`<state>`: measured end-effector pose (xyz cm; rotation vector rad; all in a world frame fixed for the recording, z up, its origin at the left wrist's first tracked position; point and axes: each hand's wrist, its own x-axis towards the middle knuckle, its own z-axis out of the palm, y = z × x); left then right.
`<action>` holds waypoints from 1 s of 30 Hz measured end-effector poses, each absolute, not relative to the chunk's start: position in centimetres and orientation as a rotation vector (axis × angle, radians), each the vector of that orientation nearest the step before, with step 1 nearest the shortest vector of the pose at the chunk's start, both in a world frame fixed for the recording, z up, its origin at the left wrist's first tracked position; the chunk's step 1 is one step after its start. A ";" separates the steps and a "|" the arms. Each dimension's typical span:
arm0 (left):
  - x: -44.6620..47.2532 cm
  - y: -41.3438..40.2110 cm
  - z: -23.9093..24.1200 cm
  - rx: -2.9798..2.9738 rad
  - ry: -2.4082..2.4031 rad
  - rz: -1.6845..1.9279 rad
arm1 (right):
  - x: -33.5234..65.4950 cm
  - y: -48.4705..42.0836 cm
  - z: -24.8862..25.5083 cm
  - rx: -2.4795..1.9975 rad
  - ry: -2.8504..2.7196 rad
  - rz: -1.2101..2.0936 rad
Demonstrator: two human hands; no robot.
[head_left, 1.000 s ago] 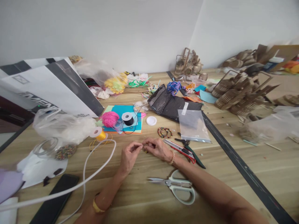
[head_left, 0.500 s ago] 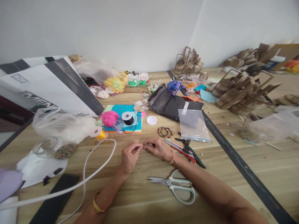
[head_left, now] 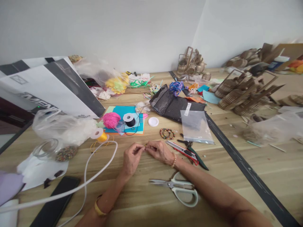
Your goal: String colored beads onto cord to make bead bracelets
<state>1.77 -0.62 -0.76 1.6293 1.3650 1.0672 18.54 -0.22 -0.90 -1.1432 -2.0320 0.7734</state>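
Over the middle of the table, my left hand (head_left: 132,157) and my right hand (head_left: 159,152) meet at the fingertips. Both are closed in a pinch. A tiny dark and yellowish bit shows between the fingertips, too small to name. Just beyond my right hand lies a beaded bracelet (head_left: 167,133) of mixed colours. A red box cutter (head_left: 183,152) and dark green-handled pliers (head_left: 200,159) lie to the right of that hand. Scissors (head_left: 172,184) with pale green handles rest below my right wrist, blades pointing left.
Behind my hands are a black thread spool (head_left: 129,120), pink yarn (head_left: 111,120) and a white lid (head_left: 153,121). A yellow thread spool (head_left: 101,136), a jar of beads (head_left: 66,153), a white cable (head_left: 94,176) and a phone (head_left: 56,201) lie left. A plastic bag (head_left: 197,126) is at right.
My hands stay pinched together and have shifted only slightly. A bit more of the small dark and yellowish piece shows between the fingertips. The things on the table have not moved.
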 end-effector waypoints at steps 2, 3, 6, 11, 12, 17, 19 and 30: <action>1.8 -0.6 -0.7 1.623 1.362 1.073 | 18.5 -0.3 -0.8 -1.141 -2.028 0.763; 1.8 -0.6 -0.6 1.616 1.357 1.073 | 18.5 -0.3 -0.8 -1.133 -2.028 0.761; 1.9 -0.6 -0.7 1.579 1.343 1.076 | 18.5 -0.3 -0.5 -1.099 -2.024 0.761; 1.9 -0.3 -0.9 1.435 1.304 1.061 | 18.5 -0.4 -0.4 -1.103 -2.007 0.768; 1.9 -0.2 -0.9 1.392 1.286 1.056 | 18.4 -0.4 -0.5 -1.109 -2.002 0.773; 2.0 0.1 -0.7 1.249 1.222 1.027 | 18.5 -0.2 -0.8 -1.136 -1.979 0.803; 2.0 0.1 -0.7 1.224 1.215 1.022 | 18.6 -0.1 -0.7 -1.126 -1.980 0.828; 2.1 0.0 -0.5 1.002 1.155 1.035 | 18.9 0.2 -0.9 -1.136 -1.913 0.964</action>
